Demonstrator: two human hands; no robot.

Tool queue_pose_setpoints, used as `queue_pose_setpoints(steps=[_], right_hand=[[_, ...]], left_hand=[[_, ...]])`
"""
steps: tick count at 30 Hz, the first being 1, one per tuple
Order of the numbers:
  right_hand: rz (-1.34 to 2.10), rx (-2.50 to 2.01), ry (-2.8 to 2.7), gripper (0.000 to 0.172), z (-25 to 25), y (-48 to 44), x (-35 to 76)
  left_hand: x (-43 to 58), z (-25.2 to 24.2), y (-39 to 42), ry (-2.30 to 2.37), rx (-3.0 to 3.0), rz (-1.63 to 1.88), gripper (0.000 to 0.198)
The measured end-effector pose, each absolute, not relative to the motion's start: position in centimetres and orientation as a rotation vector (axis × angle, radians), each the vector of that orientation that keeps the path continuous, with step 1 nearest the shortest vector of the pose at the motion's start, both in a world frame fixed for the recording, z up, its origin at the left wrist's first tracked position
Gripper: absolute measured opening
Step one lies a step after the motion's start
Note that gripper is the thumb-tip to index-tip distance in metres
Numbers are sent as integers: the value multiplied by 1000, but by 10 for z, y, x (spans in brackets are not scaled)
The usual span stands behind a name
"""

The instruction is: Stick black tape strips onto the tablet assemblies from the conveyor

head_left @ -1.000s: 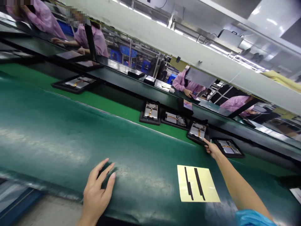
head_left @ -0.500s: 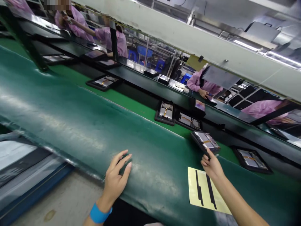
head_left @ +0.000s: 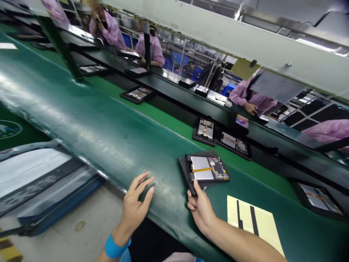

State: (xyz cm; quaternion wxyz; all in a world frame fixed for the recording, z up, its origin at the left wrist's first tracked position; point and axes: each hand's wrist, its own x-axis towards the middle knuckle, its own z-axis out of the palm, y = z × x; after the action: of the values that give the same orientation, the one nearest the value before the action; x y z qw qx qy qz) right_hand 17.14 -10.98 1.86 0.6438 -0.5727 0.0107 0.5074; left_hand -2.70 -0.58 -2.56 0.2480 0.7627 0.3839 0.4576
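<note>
My right hand (head_left: 200, 207) grips the near left corner of an opened tablet (head_left: 202, 168), thumb on top and fingers curled beneath. The tablet lies in a black tray (head_left: 185, 173), its silver battery, orange ribbon cable and circuit board facing up. It is held over the green work mat (head_left: 109, 142). To its left, my left hand (head_left: 137, 203) hovers near the mat's front edge, fingers spread and holding nothing. A blue band (head_left: 117, 247) circles that wrist. Right of my right hand lies a yellow sheet (head_left: 261, 225) bearing black strips.
Behind the mat runs a green conveyor belt (head_left: 166, 125) carrying several opened tablets in trays, such as one tablet (head_left: 205, 129). A dark green post (head_left: 58, 45) rises at the left. Across the line sit co-workers in pink, one person (head_left: 242, 92) at the right. A blue-edged chair (head_left: 46, 196) stands lower left.
My right hand has brought the tablet in its tray leftward and nearer, off the belt and over the mat. My left hand stays spread in about the same place. The view has shifted.
</note>
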Motion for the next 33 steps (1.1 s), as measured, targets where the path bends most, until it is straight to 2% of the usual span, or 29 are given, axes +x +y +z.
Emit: queue_pose_setpoints(steps=[2, 4, 6, 7, 9, 12, 14, 17, 22, 33], right_hand=[[1358, -1306, -77, 68, 21, -115, 155], [1717, -1309, -280, 68, 23, -124, 143], [1995, -1296, -612, 62, 25, -129, 140], [2007, -1312, -813, 57, 26, -129, 142], [1728, -1389, -1244, 46, 30, -122, 155], [1002, -1458, -1754, 30, 35, -99, 188], [615, -1527, -1979, 31, 36, -83, 212], [247, -1735, -2278, 37, 30, -67, 238], [-18, -1881, -2522, 44, 21, -61, 255], [-160, -1925, -2581, 49, 23, -57, 267]], left_hand=[[-34, -27, -5, 1094, 2067, 1241, 25], [-40, -29, -3, 1154, 2048, 1234, 25], [-44, -31, -1, 1226, 2040, 1220, 25], [-44, -31, 0, 1261, 2048, 1213, 25], [-42, -30, 2, 1309, 2084, 1200, 25], [-31, -27, 2, 1318, 2162, 1178, 23], [-20, -22, 3, 1305, 2211, 1132, 22], [0, -15, 7, 1261, 2281, 1036, 21], [39, -3, 20, 1193, 2388, 901, 19], [91, 5, 38, 1188, 2523, 745, 13]])
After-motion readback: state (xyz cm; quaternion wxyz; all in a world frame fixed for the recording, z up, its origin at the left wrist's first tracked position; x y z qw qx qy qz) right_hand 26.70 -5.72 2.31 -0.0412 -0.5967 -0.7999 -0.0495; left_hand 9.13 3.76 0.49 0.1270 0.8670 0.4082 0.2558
